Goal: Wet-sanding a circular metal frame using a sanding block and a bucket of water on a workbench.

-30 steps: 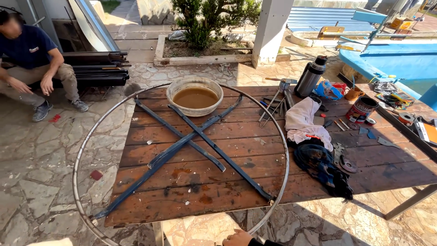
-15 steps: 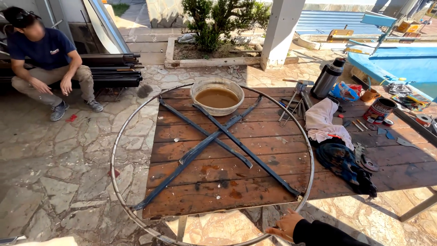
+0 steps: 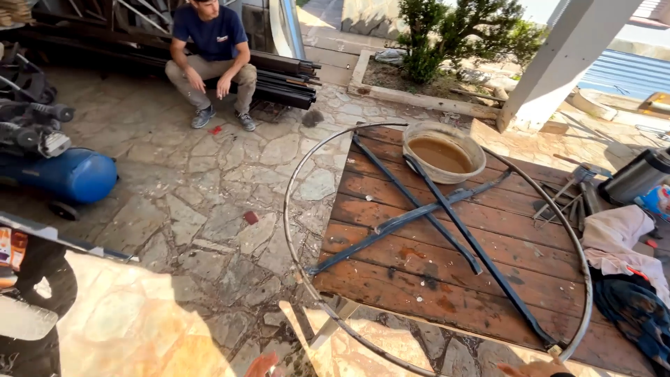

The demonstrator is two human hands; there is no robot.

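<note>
A large metal ring (image 3: 294,188) lies on a brown wooden table (image 3: 419,279) and overhangs its left edge. Dark blue flat bars (image 3: 447,209) cross inside the ring. A round basin of brown water (image 3: 443,152) sits within the ring at the far side. At the bottom edge of the head view only the top of my right hand (image 3: 534,368) shows, close to the ring's near rim. A sliver of my left hand (image 3: 262,364) shows at the bottom edge, left of the table and apart from the ring. Too little of either hand is visible to read its grip.
A person (image 3: 209,49) sits on stacked dark pipes at the back left. A blue compressor tank (image 3: 66,174) stands on the stone paving at left. A metal flask (image 3: 638,174), white cloth (image 3: 614,237) and dark cloth (image 3: 638,314) crowd the table's right side. A white pillar (image 3: 565,63) rises behind.
The view has swung left, so the table now sits at the right. My right hand stays at the ring's near rim; a bit of my left hand has come into view.
</note>
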